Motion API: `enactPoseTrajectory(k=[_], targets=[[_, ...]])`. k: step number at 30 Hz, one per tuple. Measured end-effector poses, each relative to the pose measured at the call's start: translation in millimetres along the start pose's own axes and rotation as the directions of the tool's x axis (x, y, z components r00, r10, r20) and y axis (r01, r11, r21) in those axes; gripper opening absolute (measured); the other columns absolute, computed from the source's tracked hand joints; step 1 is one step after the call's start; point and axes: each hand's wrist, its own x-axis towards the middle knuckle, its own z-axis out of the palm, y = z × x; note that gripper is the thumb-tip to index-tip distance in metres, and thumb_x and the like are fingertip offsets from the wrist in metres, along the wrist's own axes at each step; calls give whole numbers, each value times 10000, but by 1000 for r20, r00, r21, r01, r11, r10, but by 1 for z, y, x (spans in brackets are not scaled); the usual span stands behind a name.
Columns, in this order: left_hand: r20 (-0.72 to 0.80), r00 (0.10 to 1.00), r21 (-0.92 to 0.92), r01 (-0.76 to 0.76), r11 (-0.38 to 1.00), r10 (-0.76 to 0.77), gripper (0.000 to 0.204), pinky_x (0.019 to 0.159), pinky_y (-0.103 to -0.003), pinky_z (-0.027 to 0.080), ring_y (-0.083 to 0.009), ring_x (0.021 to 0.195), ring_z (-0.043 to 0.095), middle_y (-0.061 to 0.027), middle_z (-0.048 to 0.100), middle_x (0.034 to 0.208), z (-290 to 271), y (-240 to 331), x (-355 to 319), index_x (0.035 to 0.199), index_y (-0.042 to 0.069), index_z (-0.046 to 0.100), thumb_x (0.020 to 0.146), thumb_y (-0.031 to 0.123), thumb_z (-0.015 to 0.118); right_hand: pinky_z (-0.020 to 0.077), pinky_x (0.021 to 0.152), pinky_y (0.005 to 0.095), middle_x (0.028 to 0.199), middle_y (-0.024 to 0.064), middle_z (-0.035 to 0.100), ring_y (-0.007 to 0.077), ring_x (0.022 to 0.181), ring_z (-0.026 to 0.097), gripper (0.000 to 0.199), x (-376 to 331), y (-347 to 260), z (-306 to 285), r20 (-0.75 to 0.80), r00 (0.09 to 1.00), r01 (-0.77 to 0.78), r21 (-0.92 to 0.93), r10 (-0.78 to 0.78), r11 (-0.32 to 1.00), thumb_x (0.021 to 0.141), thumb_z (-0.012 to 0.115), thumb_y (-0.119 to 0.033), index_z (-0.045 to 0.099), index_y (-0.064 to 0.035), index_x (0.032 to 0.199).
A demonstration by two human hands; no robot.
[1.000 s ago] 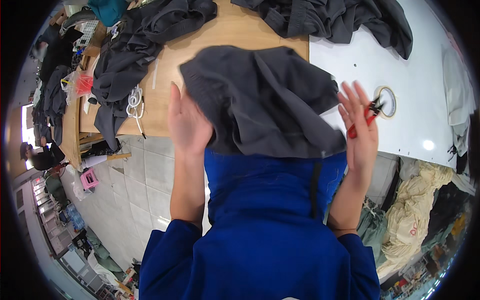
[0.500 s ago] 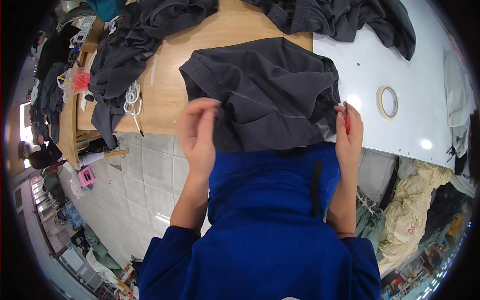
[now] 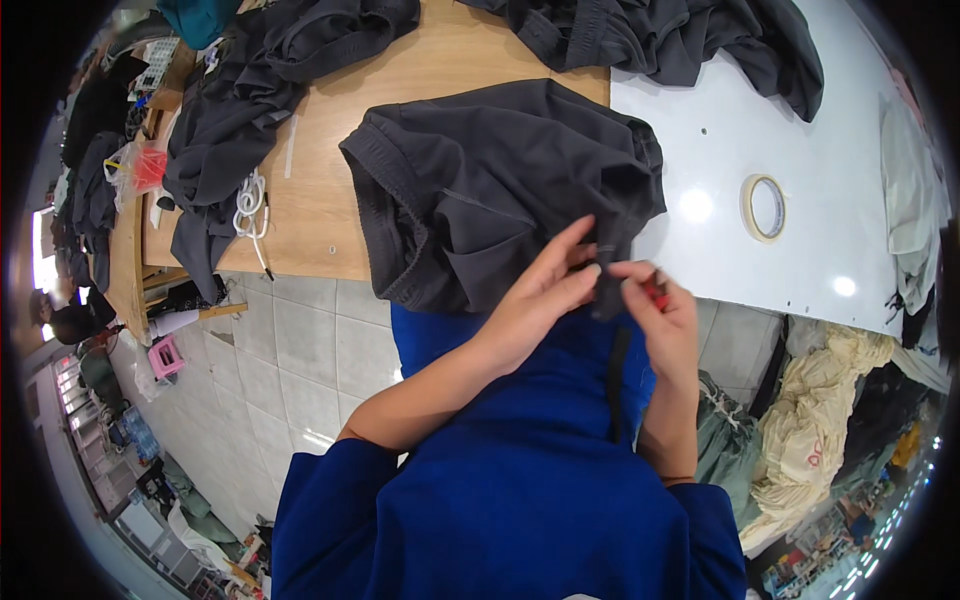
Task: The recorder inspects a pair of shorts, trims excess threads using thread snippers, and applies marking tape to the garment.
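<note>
Dark grey pants (image 3: 500,190) with a gathered elastic waistband lie bunched at the table's near edge, partly over my lap. The waist opening faces left. My left hand (image 3: 540,300) reaches across to the near right part of the pants, thumb and fingers closing on a fold of the cloth. Close beside it, my right hand (image 3: 665,320) is closed round a small red-handled tool (image 3: 657,293), mostly hidden by the fingers. Its fingertips are at the same piece of cloth.
A roll of tape (image 3: 764,208) lies on the white tabletop (image 3: 720,170). More dark grey garments (image 3: 680,40) are at the far side and left. A white cord (image 3: 250,210) rests on the wooden tabletop (image 3: 320,200). Cream cloth (image 3: 800,440) is heaped below on the right.
My left hand has moved right from the waistband side to the cloth near my right hand. The right hand has come inward and nearer. The waist opening now gapes wider.
</note>
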Motion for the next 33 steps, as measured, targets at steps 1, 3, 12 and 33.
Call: enactPoseTrajectory(k=[1,3,12,33], targets=[[-55,998,-100,23,995,-29,558,960,-255,346,-109,1125,425,-72,404,1288,-1,1,1,1392,53,288,920,213,539,359,671,184,815,-13,545,51,753,457,188,0,0,5,94,995,44,-18,-42,999,881,547,-40,617,-4,1052],[-167,983,24,-78,997,81,531,891,-221,383,-81,1041,475,-55,496,1169,-2,2,3,1328,-1,358,900,223,580,362,680,192,819,-7,548,62,759,452,217,4,5,8,227,969,116,-69,-98,991,869,554,-26,623,-12,1074],[-217,973,-276,-132,952,72,246,857,-295,456,-124,951,577,-57,597,1052,-24,18,-9,1166,30,498,938,124,492,285,583,149,749,-78,508,-1,624,344,171,6,-1,10,-122,993,14,67,-6,998,888,530,-16,633,11,1022],[32,999,364,-40,931,30,270,699,-204,443,-59,798,539,-30,596,880,-25,20,-7,1025,-30,581,865,183,624,378,810,319,795,-11,631,220,907,529,392,-2,-7,22,416,762,648,-479,-496,593,611,620,11,683,-110,978]])
